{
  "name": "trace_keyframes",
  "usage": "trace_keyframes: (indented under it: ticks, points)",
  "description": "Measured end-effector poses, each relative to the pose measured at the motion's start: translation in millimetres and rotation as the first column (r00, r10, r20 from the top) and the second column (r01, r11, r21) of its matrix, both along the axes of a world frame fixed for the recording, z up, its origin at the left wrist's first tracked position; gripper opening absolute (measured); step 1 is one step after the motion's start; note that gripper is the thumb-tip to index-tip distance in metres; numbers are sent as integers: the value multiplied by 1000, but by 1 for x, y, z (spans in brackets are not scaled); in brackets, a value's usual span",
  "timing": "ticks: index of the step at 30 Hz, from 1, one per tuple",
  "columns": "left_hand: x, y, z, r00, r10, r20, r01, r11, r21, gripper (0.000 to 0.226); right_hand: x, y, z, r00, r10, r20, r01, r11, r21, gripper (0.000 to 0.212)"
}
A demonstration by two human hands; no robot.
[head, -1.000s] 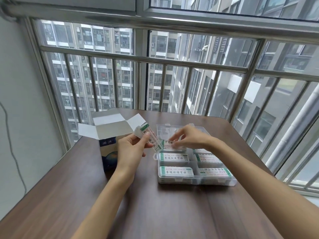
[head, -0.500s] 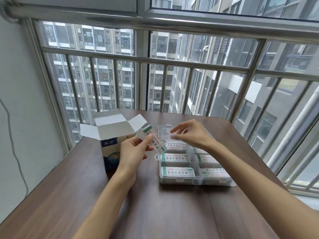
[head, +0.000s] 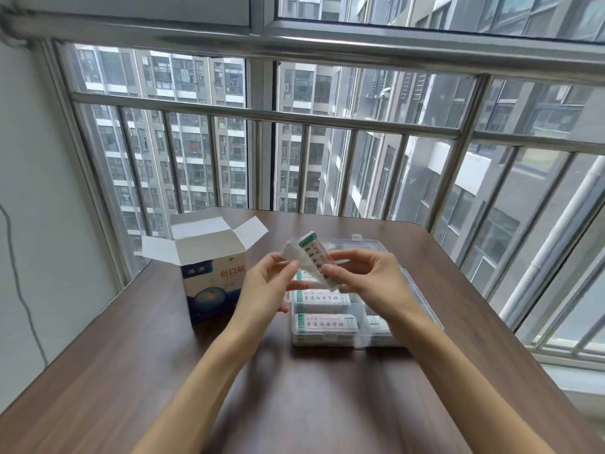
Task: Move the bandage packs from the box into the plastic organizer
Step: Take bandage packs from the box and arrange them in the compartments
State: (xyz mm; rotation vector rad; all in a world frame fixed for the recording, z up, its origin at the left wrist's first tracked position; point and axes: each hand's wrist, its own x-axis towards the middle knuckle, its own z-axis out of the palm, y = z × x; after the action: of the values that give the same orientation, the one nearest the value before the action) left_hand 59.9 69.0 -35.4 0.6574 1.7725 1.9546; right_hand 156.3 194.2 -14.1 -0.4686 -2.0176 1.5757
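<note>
Standing at a dark wooden surface (head: 163, 371) by a barred window, a person works with both bare hands. An open cardboard box (head: 214, 286), flaps up, sits at the left; just beside it on the right lies a clear plastic organizer (head: 422, 290) with several bandage packs (head: 324, 322) already lying flat in its near compartments. The left hand (head: 265, 290) pinches a small stack of packs (head: 311, 257), tilted upright above the organizer's far left part. The right hand (head: 363, 280), which half a second ago hovered with fingers loose over the far compartments, has come back and now nips the stack's lower end between thumb and fingertips. It looks ready to peel off another pack for one of the unfilled far compartments.
</note>
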Motion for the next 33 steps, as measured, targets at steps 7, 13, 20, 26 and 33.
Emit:
trace_keyframes:
  ticks: [7,13,20,26,33]
  points:
    - [-1,0,3,996,-67,64,70,997,-39,31,14,8,-13,989,-73,-129,123,890,439,8]
    - [-5,-4,-1,987,-127,101,127,992,10,22,20,14,-17,998,10,-55,25,789,613,6]
    - [-5,-6,-5,981,-190,-36,190,982,-9,22,34,22,-1,995,97,36,-103,950,295,9]
    - [3,2,-2,939,-341,46,342,940,-6,30,26,12,-13,998,-40,57,18,936,351,5]
    - [11,4,-7,967,-211,-143,216,976,15,17,27,11,-7,1000,-9,-27,13,993,117,25]
